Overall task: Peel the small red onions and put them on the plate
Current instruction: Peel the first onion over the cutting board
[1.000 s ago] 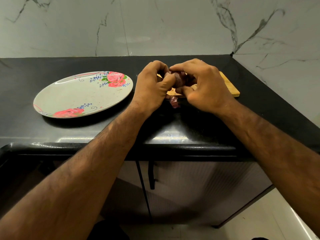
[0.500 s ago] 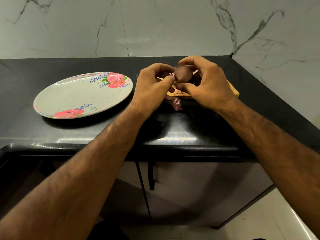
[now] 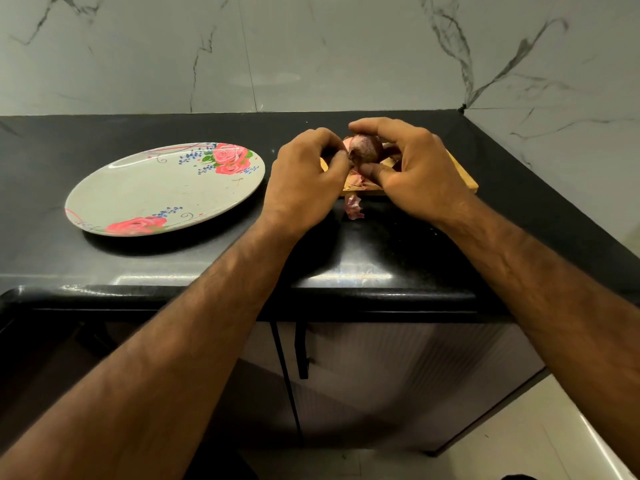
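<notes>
Black stone surface (image 3: 381, 244) against a grey marbled wall (image 3: 311, 57), pretty plain kitchen corner. So, the grip: the right hand (image 3: 412, 168) has the onion (image 3: 366, 148) clamped, thumb underneath and fingers curled over the top, held just above the wooden board (image 3: 464, 174). The left hand (image 3: 304, 181) comes in from the other side, thumb and fingertip pinched together right at the onion's left end. It looks like it's got a flap of skin, though that bit is too small to really make out.

The relation that matters imo: the onion sits directly between the two hands and its loose end faces the left hand. So the pull would go leftward, away from the right grip. It looks mostly dark-skinned, so I reckon the peeling isn't done.

Torn skins (image 3: 360, 180) lie on the board under it, and one pink scrap (image 3: 354, 207) sits on the surface just off the board's near edge. The plate (image 3: 156, 188) is well off to the left, on the left hand's side, no onions on it.
</notes>
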